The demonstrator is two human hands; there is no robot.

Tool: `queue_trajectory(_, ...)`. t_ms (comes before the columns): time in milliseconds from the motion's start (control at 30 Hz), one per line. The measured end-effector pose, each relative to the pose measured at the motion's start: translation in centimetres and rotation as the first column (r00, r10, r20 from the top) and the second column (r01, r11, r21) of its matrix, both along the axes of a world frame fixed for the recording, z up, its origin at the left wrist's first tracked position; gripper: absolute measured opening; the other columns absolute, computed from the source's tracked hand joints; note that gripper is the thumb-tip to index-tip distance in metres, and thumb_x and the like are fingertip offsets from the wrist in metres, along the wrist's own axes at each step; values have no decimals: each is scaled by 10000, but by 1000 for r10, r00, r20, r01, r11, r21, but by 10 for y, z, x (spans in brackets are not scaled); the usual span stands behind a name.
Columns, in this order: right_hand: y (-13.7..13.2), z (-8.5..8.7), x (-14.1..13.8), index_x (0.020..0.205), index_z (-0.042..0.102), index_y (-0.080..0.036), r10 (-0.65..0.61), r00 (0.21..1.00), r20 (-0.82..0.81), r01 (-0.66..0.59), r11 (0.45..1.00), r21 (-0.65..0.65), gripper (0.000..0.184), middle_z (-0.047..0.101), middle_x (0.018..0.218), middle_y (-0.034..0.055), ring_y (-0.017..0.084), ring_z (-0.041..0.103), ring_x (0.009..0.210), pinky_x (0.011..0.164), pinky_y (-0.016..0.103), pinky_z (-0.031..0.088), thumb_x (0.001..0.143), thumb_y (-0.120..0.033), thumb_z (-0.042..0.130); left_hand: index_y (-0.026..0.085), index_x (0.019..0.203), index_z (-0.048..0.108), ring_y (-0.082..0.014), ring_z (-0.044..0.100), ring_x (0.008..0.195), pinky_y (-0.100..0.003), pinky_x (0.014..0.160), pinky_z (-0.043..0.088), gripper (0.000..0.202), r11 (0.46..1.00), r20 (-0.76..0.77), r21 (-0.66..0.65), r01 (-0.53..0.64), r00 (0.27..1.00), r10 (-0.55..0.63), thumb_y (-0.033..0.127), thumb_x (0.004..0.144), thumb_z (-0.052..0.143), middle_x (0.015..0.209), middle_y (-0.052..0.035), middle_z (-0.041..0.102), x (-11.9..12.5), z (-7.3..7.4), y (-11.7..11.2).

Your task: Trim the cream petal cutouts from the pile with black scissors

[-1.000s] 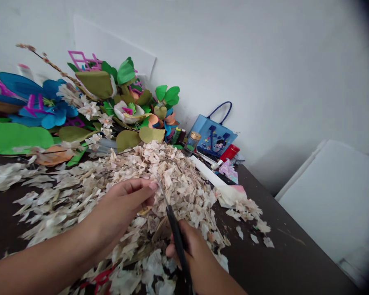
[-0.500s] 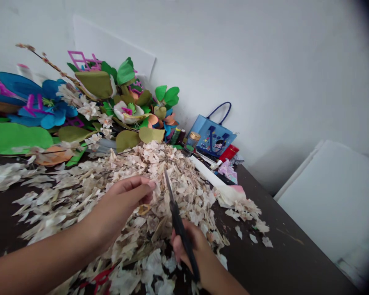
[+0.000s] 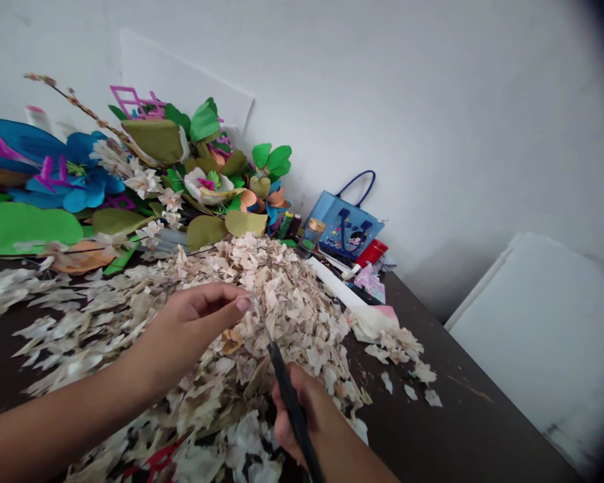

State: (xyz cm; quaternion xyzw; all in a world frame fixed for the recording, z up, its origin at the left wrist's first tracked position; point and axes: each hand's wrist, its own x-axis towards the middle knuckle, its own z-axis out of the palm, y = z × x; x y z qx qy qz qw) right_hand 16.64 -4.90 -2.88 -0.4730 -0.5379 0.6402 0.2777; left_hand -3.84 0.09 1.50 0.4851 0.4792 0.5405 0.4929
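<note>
My left hand [image 3: 194, 329] hovers over a large heap of pale cut paper scraps [image 3: 292, 315], its thumb and forefinger pinched on a small white scrap [image 3: 254, 303]. My right hand [image 3: 307, 419] grips black-handled scissors [image 3: 292, 409] at the heap's near edge. Their narrow blades [image 3: 266, 327] point up toward the left fingertips, and the scrap lies close to the blade tips. I cannot tell whether the blades touch it. A tan scrap [image 3: 230, 342] lies on the heap between my hands.
Behind the heap rise colourful foam flowers and leaves [image 3: 95, 181] against the white wall [image 3: 433, 100]. A blue bag [image 3: 345, 225], a glass jar [image 3: 311, 236] and thread spools [image 3: 284, 225] stand at the back of the dark table [image 3: 463, 402]. A white board [image 3: 538, 342] leans at right.
The scissors have swung from a steep tilt to point more toward my left fingertips, with my right hand slightly higher. My left hand has drawn its fingertips together on the small scrap.
</note>
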Motion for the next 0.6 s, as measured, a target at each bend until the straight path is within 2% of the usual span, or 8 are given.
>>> queue_trajectory(100, 0, 3, -1, 994, 539, -210, 17, 1000, -12, -17, 1000, -18, 403, 408, 801, -21, 100, 360, 653, 590, 197, 350, 767, -518, 665, 216, 760, 686, -152, 527, 703, -241, 630, 404, 261, 1000, -30, 7, -12, 999, 12, 423, 606, 726, 734, -2, 653, -3, 1, -1)
queue_trajectory(267, -2, 5, 0, 987, 555, -206, -19, 995, 99, 19, 1000, 3, 316, 432, 799, -20, 110, 398, 686, 636, 206, 379, 787, -427, 661, 219, 880, 621, -171, 555, 707, -259, 621, 425, 314, 997, -69, 60, 53, 996, -49, 427, 656, 695, 732, -4, 632, -8, 3, 3)
queue_trajectory(400, 0, -6, 5, 1001, 566, -217, -12, 991, 131, 4, 998, 60, 333, 481, 804, -9, 124, 441, 685, 645, 222, 404, 751, -399, 691, 225, 943, 588, -172, 558, 659, -260, 580, 417, 340, 989, -87, 83, 121, 990, -114, 389, 664, 693, 711, -6, 627, -14, 7, 5)
queue_trajectory(500, 2, -14, 7, 1013, 567, -225, -17, 990, 143, 4, 996, 92, 344, 496, 807, 0, 130, 459, 667, 620, 224, 415, 751, -414, 684, 222, 914, 601, -169, 567, 683, -271, 620, 432, 267, 977, -117, 69, 200, 975, -191, 358, 695, 669, 758, -19, 641, -18, 10, 5)
queue_trajectory(600, 3, -16, 7, 1025, 562, -223, -29, 992, 122, 19, 996, 83, 351, 497, 816, 3, 124, 454, 655, 596, 215, 411, 751, -403, 687, 222, 912, 615, -173, 574, 724, -280, 650, 436, 234, 972, -151, 61, 228, 964, -217, 340, 713, 651, 808, -28, 650, -19, 12, 4)
